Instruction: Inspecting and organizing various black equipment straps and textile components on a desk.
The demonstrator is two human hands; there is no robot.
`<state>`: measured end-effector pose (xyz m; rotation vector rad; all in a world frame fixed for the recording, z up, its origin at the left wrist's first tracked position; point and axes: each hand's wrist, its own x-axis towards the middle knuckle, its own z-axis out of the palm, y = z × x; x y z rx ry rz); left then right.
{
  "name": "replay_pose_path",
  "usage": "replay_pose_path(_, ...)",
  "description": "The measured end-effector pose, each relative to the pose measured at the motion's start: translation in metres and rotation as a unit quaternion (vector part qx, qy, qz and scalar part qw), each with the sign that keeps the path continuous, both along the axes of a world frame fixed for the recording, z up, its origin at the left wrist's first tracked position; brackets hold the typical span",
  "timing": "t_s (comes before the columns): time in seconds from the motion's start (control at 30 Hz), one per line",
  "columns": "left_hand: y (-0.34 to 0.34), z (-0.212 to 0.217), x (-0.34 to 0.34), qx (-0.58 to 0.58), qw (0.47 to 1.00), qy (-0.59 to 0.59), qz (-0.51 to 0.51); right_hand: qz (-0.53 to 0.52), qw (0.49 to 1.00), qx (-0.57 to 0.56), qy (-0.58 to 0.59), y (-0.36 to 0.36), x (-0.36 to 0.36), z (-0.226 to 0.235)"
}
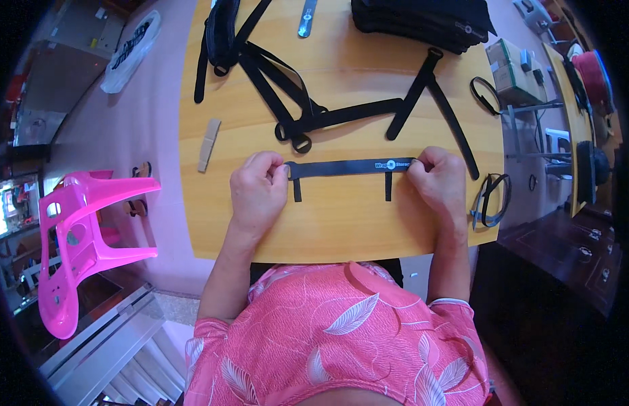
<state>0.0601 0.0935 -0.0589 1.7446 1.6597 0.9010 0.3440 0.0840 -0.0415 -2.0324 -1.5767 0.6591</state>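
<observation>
A black strap point(335, 167) with a pale printed label runs level across the near part of the wooden table point(341, 233). My left hand point(257, 193) pinches its left end, and my right hand point(441, 183) grips the right end past the label. Two short black strips, a left one point(297, 191) and a right one point(388, 188), stick out toward me from under the strap's near edge. Whether they are attached to it or to the tabletop, I cannot tell. Beyond my hands lie several loose black straps point(352, 115) with ring ends, some crossing each other.
A stack of folded black straps point(419, 24) sits at the far right of the table. A beige strip point(209, 145) lies at the left, a coiled strap point(492, 200) near the right edge. A pink plastic stool point(91, 230) stands left of the table; a cardboard box point(514, 74) is at right.
</observation>
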Motion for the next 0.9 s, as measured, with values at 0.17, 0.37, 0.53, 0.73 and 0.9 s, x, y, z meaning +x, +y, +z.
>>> replay_pose_path(0.17, -0.001, 0.006, 0.002, 0.041, 0.998, 0.036, -0.011, 0.007, 0.999, 0.004, -0.041, 0.0, -0.002, -0.001)
replay_pose_path(0.37, -0.003, 0.008, 0.003, 0.042, 0.998, 0.033, -0.015, 0.014, 0.998, 0.024, -0.063, 0.001, -0.004, 0.0)
replay_pose_path(0.53, -0.005, 0.007, 0.006, 0.06, 0.996, 0.065, -0.024, 0.028, 0.996, 0.023, -0.086, 0.002, -0.002, 0.0)
replay_pose_path(0.73, -0.007, 0.001, 0.01, 0.135, 0.986, 0.091, -0.041, 0.041, 0.993, 0.016, -0.111, 0.003, -0.002, 0.001)
replay_pose_path(0.9, -0.011, 0.004, 0.009, 0.145, 0.983, 0.108, -0.041, 0.051, 0.992, 0.002, -0.117, 0.005, -0.004, 0.002)
